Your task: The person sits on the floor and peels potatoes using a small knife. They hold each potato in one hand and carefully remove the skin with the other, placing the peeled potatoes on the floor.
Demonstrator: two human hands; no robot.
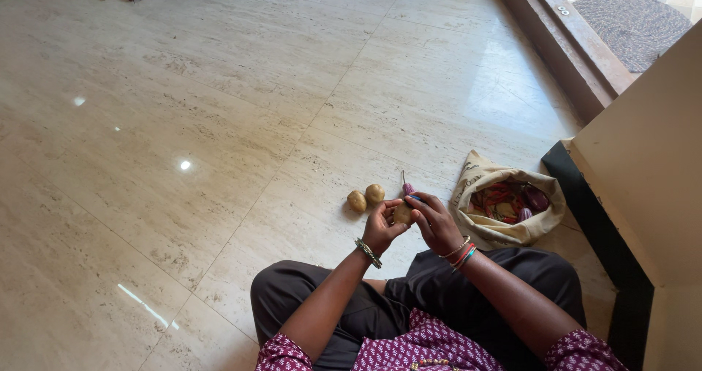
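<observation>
the person sits on the marble floor (219,122), left hand (382,227) cupped around a potato (402,214) from below, right hand (433,221) closed over it from the right, gripping a pink-handled peeler (406,188). two more potatoes (365,197) lie just beyond the hands, a cloth bag (504,206) to the right.

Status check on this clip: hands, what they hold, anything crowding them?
Left hand and right hand both closed on one potato. Two loose potatoes on floor just ahead. Open cloth bag at right, apart.
</observation>
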